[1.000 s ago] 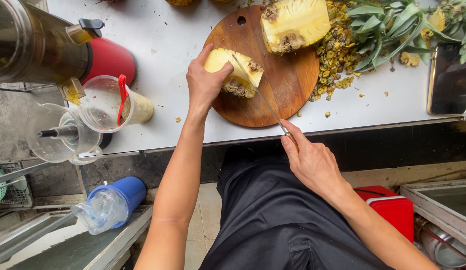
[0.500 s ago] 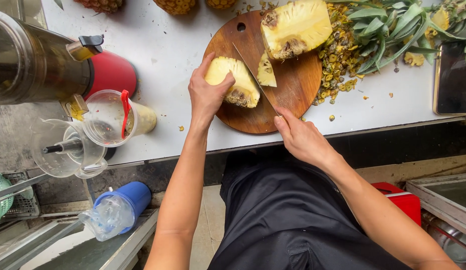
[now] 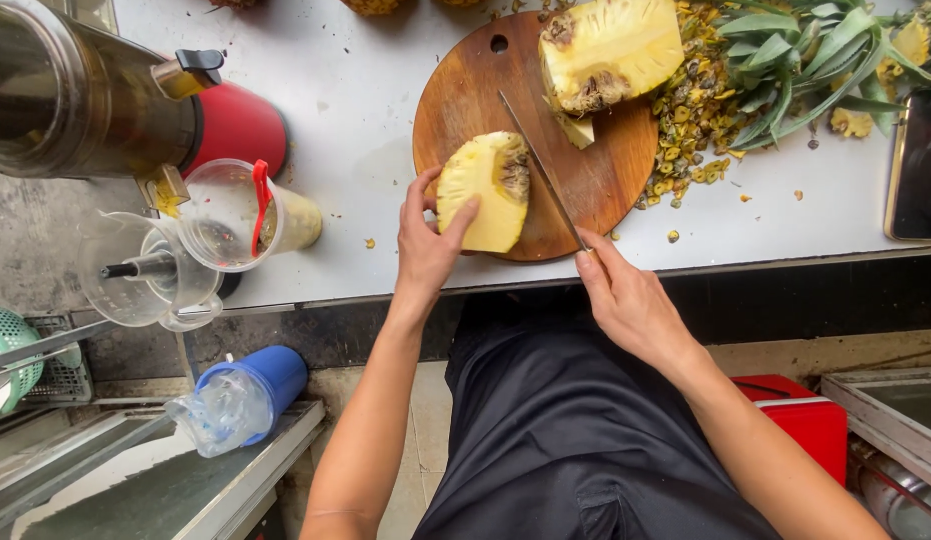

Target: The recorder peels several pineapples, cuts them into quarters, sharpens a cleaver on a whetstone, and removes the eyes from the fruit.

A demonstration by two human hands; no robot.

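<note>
My left hand [image 3: 425, 245] is clamped on a peeled yellow pineapple wedge [image 3: 485, 190], thumb and fingers pinching its near end, holding it flat on the round brown wooden cutting board [image 3: 465, 100]. My right hand [image 3: 630, 300] is closed around the handle of a long thin-bladed knife [image 3: 540, 170]; the handle is hidden in my fist, and the blade runs away from me across the board, lying just beside the wedge's right edge.

Wedge: pale yellow flesh, dark brown bruised patch at its far end, near the blade. It sits at the near edge of the board, close to the front edge of the white counter [image 3: 365, 110].

Farther back on the board: a larger peeled pineapple piece [image 3: 610, 50], also with a brown core patch, and a small cut-off slice [image 3: 577, 130] just beside the blade.

Right of the board: a heap of yellow-brown peel scraps [image 3: 690, 120], then green spiky pineapple crowns [image 3: 805, 60]. A dark flat phone [image 3: 915, 165] lies at the counter's right edge.

Left end of the counter: a steel-and-red juicer machine [image 3: 115, 100], with a clear plastic jug with a red-handled tool [image 3: 235, 215] under its spout. A clear blender pitcher [image 3: 150, 275] overhangs the front edge.
</note>
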